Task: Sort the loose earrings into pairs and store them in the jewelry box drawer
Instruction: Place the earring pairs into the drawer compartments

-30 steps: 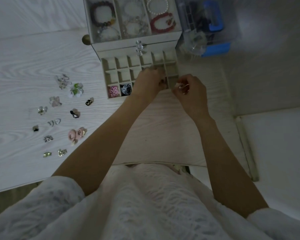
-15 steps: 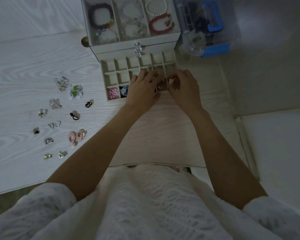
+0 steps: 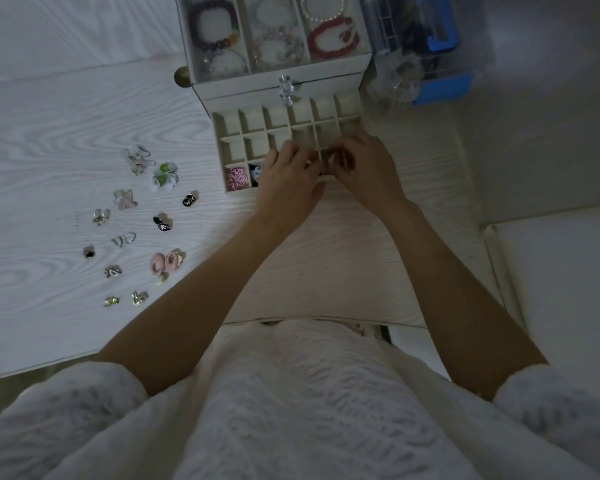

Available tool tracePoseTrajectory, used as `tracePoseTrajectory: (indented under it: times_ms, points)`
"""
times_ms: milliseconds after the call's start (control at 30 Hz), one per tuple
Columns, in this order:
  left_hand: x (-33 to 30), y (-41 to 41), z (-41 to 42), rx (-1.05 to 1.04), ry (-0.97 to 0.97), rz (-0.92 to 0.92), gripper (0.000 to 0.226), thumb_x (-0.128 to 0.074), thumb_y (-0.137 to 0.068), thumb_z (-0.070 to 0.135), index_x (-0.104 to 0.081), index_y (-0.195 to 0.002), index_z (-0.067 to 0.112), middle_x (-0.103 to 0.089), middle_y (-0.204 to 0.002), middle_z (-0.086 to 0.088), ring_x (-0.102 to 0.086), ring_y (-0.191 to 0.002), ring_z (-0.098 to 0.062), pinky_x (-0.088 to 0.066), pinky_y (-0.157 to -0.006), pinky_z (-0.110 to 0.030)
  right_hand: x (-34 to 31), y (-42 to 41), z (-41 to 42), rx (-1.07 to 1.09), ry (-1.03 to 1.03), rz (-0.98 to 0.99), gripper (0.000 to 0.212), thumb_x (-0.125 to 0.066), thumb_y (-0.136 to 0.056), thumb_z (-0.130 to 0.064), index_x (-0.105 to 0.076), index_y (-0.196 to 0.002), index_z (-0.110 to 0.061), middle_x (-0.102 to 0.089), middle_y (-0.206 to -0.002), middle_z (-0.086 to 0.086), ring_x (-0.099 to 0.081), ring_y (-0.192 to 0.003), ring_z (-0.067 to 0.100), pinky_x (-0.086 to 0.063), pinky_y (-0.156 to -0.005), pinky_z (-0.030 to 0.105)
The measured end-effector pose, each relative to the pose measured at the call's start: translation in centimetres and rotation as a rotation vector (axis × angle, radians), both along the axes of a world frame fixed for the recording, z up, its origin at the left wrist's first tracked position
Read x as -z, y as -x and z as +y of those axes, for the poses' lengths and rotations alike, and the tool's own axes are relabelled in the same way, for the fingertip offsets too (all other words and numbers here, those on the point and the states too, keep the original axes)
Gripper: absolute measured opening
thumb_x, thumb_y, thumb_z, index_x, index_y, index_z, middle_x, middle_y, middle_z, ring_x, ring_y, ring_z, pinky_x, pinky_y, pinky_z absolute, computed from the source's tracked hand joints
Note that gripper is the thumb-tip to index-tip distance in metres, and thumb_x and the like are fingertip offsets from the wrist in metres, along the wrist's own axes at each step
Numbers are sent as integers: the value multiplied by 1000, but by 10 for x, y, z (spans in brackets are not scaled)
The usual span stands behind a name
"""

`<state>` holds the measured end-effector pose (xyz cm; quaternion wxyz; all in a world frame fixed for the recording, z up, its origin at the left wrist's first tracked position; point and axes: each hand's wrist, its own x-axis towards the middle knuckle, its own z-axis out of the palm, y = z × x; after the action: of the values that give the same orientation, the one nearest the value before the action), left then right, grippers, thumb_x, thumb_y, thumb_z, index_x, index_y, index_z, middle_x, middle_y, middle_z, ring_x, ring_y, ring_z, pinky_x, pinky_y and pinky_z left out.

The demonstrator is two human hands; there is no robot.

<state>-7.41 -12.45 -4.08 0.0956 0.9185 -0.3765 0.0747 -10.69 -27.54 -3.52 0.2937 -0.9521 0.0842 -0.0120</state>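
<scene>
The jewelry box drawer (image 3: 253,124) stands pulled open, divided into small square compartments. A pink flower earring (image 3: 236,177) and a black-and-white earring (image 3: 255,170) lie in its front-left cells. My left hand (image 3: 290,183) and my right hand (image 3: 366,169) meet fingertip to fingertip over the front row, right of the middle. Each pinches a small earring that the fingers mostly hide. Several loose earrings lie on the table to the left, among them a green-and-white flower (image 3: 165,174) and a pink round pair (image 3: 167,262).
The box's top tray (image 3: 191,46) holds bracelets, and a crystal knob (image 3: 286,85) sits on its front. A clear container with blue parts (image 3: 430,46) stands to the right. The white wood-grain table (image 3: 49,126) ends near my lap and drops off at the right.
My right hand has come left and forward to join the left hand over the drawer's front row. Both hands have lowered toward one compartment. The loose earrings have not moved.
</scene>
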Motion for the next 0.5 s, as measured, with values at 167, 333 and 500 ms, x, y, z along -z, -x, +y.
tracePoseTrajectory:
  times_ms: [167, 333, 500]
  points:
    - [6, 7, 5, 13, 13, 23, 24, -58, -79, 25, -69, -98, 19, -66, -99, 2, -56, -92, -26, -27, -75, -30, -3, 6, -4, -28, 127, -66, 24, -56, -89, -21, -64, -109, -11, -60, -115, 10, -49, -103, 29, -40, -83, 32]
    - [-1, 8, 13, 58, 174, 189, 26, -60, -76, 13, -68, -101, 13, -67, -106, -4, -57, -97, -30, -35, -83, -32, -2, 20, 12, -63, 244, -128, 22, -49, -91, -19, -63, -106, -10, -59, -116, 12, -51, -99, 33, -42, -84, 38]
    - [-25, 23, 64, -85, 445, 489, 20, -55, -85, 11, -64, -103, 14, -68, -95, -5, -61, -90, -22, -48, -78, -34, -13, 51, 66, 33, -10, -243, 28, -52, -85, -6, -60, -112, -7, -52, -120, 14, -48, -110, 25, -37, -89, 23]
